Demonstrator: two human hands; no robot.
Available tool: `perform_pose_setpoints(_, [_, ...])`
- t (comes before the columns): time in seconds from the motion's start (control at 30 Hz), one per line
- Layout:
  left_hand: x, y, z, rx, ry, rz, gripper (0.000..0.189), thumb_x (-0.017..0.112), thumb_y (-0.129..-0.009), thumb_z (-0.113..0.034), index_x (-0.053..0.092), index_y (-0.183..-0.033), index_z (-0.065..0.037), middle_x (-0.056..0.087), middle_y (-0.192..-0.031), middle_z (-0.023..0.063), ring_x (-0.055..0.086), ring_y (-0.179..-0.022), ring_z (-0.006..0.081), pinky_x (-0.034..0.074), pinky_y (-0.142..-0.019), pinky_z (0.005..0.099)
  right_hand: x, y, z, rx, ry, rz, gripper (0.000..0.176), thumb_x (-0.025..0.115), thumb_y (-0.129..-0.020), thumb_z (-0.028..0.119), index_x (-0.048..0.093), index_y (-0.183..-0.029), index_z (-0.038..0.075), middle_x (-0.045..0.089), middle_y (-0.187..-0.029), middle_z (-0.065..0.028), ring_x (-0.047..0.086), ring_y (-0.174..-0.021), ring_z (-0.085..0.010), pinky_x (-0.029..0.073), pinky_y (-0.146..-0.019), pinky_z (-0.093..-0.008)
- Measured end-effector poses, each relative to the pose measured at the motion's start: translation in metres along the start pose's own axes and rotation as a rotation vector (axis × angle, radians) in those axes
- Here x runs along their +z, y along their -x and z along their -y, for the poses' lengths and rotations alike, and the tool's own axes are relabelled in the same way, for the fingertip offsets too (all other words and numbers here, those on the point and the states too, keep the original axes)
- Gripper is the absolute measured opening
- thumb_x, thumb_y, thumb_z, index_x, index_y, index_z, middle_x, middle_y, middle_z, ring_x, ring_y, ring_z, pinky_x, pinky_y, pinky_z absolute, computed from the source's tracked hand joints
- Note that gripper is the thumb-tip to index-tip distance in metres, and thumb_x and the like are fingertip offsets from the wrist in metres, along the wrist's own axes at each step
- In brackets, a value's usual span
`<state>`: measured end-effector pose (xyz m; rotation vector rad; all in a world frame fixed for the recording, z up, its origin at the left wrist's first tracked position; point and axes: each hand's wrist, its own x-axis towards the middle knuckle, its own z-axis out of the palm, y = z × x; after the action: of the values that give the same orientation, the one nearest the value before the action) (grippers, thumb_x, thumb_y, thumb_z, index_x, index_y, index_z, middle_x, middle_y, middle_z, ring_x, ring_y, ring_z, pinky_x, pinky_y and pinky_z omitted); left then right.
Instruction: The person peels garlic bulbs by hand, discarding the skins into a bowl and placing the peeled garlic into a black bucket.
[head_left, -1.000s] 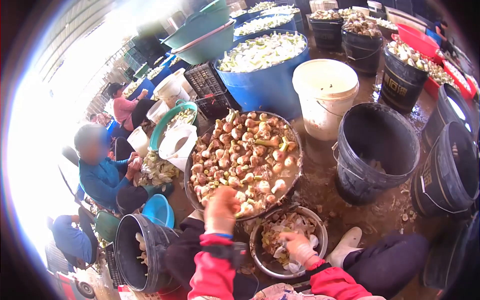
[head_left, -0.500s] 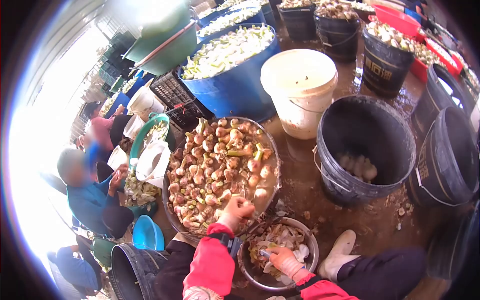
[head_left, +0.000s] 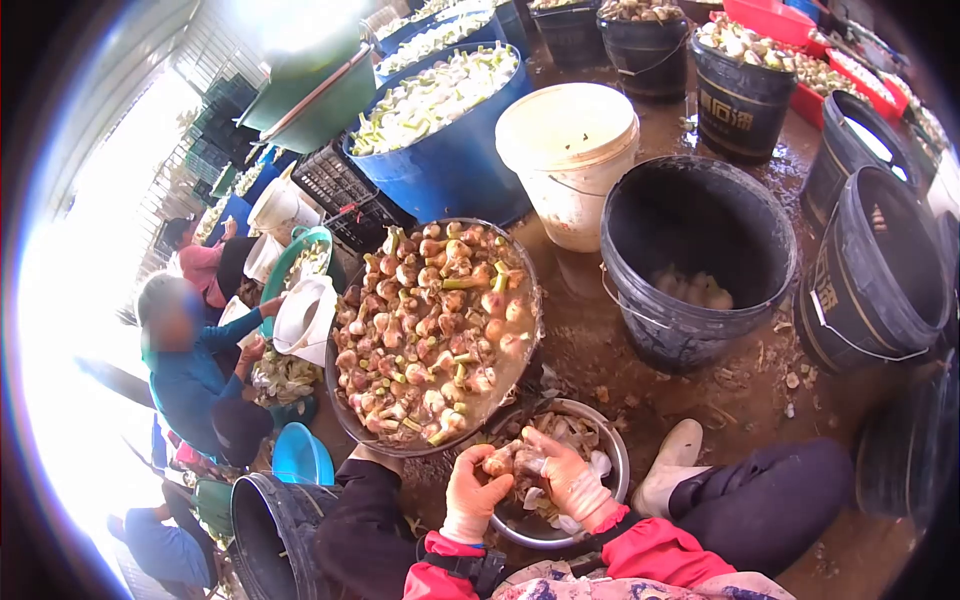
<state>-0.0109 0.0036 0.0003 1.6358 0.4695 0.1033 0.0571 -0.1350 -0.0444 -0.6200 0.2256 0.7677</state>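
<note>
Above a metal bowl (head_left: 618, 470) of papery peelings, my left hand (head_left: 474, 495) and my right hand (head_left: 572, 478) are close together. My left hand pinches a brownish garlic bulb (head_left: 499, 461) between thumb and fingers. My right hand is closed at the bulb's right side, on a small tool whose shape is mostly hidden by the fingers. Just beyond them stands a wide round tub (head_left: 537, 330), heaped with muddy garlic bulbs with cut stems and some brown water at its right.
A black bucket (head_left: 640, 285) with a few pale bulbs stands right of the tub, a white bucket (head_left: 570, 205) behind it. Blue tubs (head_left: 450, 180) of peeled garlic are farther back. Co-workers (head_left: 195, 370) sit at the left. More black buckets (head_left: 840, 300) stand right.
My left hand has come back from the tub to the bowl, bringing a bulb. My right hand has risen to meet it. The view has shifted slightly.
</note>
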Motion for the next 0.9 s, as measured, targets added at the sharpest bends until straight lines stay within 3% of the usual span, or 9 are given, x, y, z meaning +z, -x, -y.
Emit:
perform_pose_setpoints(0.07, [0.004, 0.006, -0.002, 0.037, -0.228, -0.039, 0.048, 0.074, -0.07, -0.003, 0.05, -0.112, -0.002, 0.057, -0.108, 0.0086, 0.059, -0.093, 0.0205, 0.049, -0.081, 0.0318, -0.003, 0.0, 0.0, 0.048, -0.028, 0.051, 0.053, 0.068, -0.082, 0.011, 0.047, -0.129, -0.005, 0.06, -0.117, -0.0091, 0.055, -0.106, -0.013, 0.042, -0.091, -0.0239])
perform_pose_setpoints(0.13, [0.016, 0.014, -0.018, 0.4, -0.735, -0.05, 0.047, 0.074, -0.065, -0.002, 0.051, -0.105, -0.006, 0.056, -0.109, 0.0125, 0.059, -0.093, 0.0287, 0.049, -0.08, 0.0352, 0.013, 0.011, 0.013, -0.037, 0.36, -0.059, 0.05, 0.067, -0.083, 0.009, 0.049, -0.128, -0.005, 0.061, -0.117, -0.0085, 0.056, -0.105, -0.0141, 0.043, -0.091, -0.0242])
perform_pose_setpoints(0.27, [0.024, 0.021, -0.007, 0.51, -0.852, -0.137, 0.05, 0.076, -0.057, -0.002, 0.048, -0.098, -0.007, 0.054, -0.104, 0.0148, 0.056, -0.091, 0.0349, 0.048, -0.077, 0.0389, 0.002, -0.003, -0.018, -0.222, 0.769, -0.133, 0.046, 0.063, -0.081, 0.002, 0.053, -0.126, 0.001, 0.063, -0.115, -0.0079, 0.057, -0.104, -0.0132, 0.043, -0.09, -0.0237])
perform_pose_setpoints(0.47, [0.032, 0.013, -0.002, 0.757, -1.082, -0.061, 0.046, 0.075, -0.059, -0.003, 0.051, -0.098, -0.01, 0.055, -0.095, 0.012, 0.055, -0.083, 0.036, 0.048, -0.072, 0.0392, 0.011, 0.004, -0.024, -0.24, 0.673, -0.228, 0.045, 0.052, -0.076, -0.005, 0.057, -0.12, 0.003, 0.065, -0.108, -0.0154, 0.06, -0.102, -0.0198, 0.044, -0.088, -0.0263])
perform_pose_setpoints(0.57, [0.031, 0.01, -0.007, 0.247, -0.586, -0.072, 0.036, 0.073, -0.067, -0.004, 0.056, -0.098, -0.009, 0.058, -0.087, 0.008, 0.058, -0.081, 0.0267, 0.048, -0.069, 0.0362, 0.0, 0.0, -0.019, -0.295, 0.56, -0.209, 0.038, 0.052, -0.075, -0.007, 0.063, -0.111, 0.001, 0.065, -0.105, -0.0097, 0.06, -0.097, -0.015, 0.046, -0.085, -0.0249])
perform_pose_setpoints(0.67, [0.013, -0.002, -0.017, -0.402, 0.916, -0.1, 0.03, 0.069, -0.082, -0.017, 0.054, -0.106, -0.006, 0.059, -0.09, 0.0067, 0.06, -0.085, 0.0242, 0.055, -0.072, 0.0345, 0.013, 0.014, 0.02, -0.275, 0.388, -0.017, 0.044, 0.042, -0.074, -0.009, 0.063, -0.111, -0.001, 0.065, -0.105, -0.0088, 0.059, -0.097, -0.0149, 0.046, -0.085, -0.0238])
perform_pose_setpoints(0.77, [0.003, -0.002, -0.02, -0.322, 1.034, -0.054, 0.033, 0.065, -0.085, -0.018, 0.052, -0.112, -0.003, 0.058, -0.099, 0.0151, 0.06, -0.091, 0.0296, 0.056, -0.077, 0.0396, -0.002, 0.01, 0.024, -0.102, 0.305, 0.118, 0.039, 0.042, -0.078, -0.004, 0.063, -0.111, -0.002, 0.065, -0.105, -0.0098, 0.06, -0.098, -0.0143, 0.047, -0.085, -0.0241])
perform_pose_setpoints(0.87, [-0.008, -0.002, -0.016, -0.257, 1.153, 0.008, 0.038, 0.065, -0.084, -0.016, 0.05, -0.116, -0.001, 0.055, -0.11, 0.0227, 0.059, -0.098, 0.0358, 0.056, -0.082, 0.0451, -0.045, -0.017, 0.005, -0.177, 1.439, 0.206, 0.045, 0.05, -0.073, -0.002, 0.058, -0.118, -0.002, 0.063, -0.113, -0.0121, 0.061, -0.102, -0.0186, 0.047, -0.088, -0.0268])
perform_pose_setpoints(0.9, [-0.008, 0.0, -0.019, -0.226, 1.12, 0.004, 0.035, 0.063, -0.085, -0.014, 0.052, -0.116, -0.001, 0.056, -0.11, 0.0222, 0.059, -0.101, 0.0373, 0.055, -0.083, 0.047, -0.041, -0.012, 0.001, -0.17, 1.441, 0.21, 0.045, 0.05, -0.073, -0.002, 0.058, -0.118, -0.002, 0.063, -0.113, -0.0121, 0.061, -0.102, -0.0186, 0.047, -0.088, -0.0268])
